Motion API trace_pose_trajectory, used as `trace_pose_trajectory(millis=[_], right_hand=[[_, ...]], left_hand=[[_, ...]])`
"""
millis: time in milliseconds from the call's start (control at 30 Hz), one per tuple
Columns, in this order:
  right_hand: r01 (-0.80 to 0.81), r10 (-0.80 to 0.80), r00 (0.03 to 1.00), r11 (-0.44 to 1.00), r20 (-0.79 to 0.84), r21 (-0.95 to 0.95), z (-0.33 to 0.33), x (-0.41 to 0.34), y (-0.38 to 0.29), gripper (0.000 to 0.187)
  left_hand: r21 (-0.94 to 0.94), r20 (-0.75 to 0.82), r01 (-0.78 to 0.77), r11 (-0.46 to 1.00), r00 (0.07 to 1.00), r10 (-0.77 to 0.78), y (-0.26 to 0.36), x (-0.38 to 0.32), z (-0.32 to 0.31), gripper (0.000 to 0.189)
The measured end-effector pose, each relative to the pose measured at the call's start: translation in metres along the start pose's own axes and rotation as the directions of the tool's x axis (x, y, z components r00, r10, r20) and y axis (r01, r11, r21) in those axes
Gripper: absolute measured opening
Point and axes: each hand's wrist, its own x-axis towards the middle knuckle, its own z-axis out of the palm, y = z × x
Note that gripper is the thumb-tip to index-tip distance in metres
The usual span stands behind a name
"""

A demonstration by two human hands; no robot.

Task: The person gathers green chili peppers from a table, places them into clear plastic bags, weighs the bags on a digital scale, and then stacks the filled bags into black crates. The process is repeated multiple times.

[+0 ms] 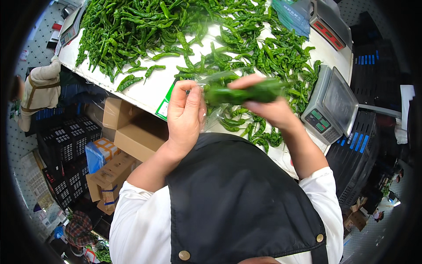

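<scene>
My left hand (185,114) grips the edge of a clear plastic bag (213,116) above the front of a white table (150,86). A bunch of green peppers (267,90), blurred by motion, is in my right hand (272,109), its tips at the bag's mouth. Whether any peppers lie deeper in the bag is hard to tell. Loose green peppers (273,54) are spread on the table beyond and beneath my hands. Farther left rises a large heap of green peppers (132,29). Partly behind my left hand is a green-and-white packet or box (164,107).
A digital scale (329,105) stands at the table's right edge, another scale (331,24) beyond it near blue-green plastic bags (291,16). Below the left edge sit an open cardboard box (141,135) and black crates (71,138). A person (41,85) is at far left.
</scene>
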Motion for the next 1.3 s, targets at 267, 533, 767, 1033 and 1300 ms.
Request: trace_pose_trajectory(millis=[267,533,767,1033,1300], right_hand=[[-0.243,0.374,0.927,0.675,0.039,-0.697,0.027,0.021,0.020,0.042],[-0.212,0.113,0.970,0.822,-0.214,-0.529,0.029,0.009,-0.016,0.046],[-0.369,0.212,0.929,0.458,-0.303,-0.809,0.021,0.002,0.022,0.023],[-0.230,-0.018,0.943,0.688,-0.333,-0.688,0.040,-0.002,-0.032,0.014],[-0.163,-0.071,0.871,0.892,-0.487,-0.421,0.036,-0.053,-0.054,0.026]], left_hand=[[0.060,-0.020,-0.037,0.997,0.999,0.039,0.002,-0.010,-0.012,0.009],[0.036,-0.093,-0.052,0.998,0.994,0.055,0.019,-0.013,-0.023,0.010],[-0.020,-0.029,-0.005,1.000,1.000,0.004,0.039,-0.020,-0.018,0.006],[0.098,0.086,-0.030,0.995,0.996,0.022,0.064,-0.028,-0.003,0.003],[-0.194,0.389,-0.013,0.981,0.917,0.089,0.054,-0.052,0.011,0.006]])
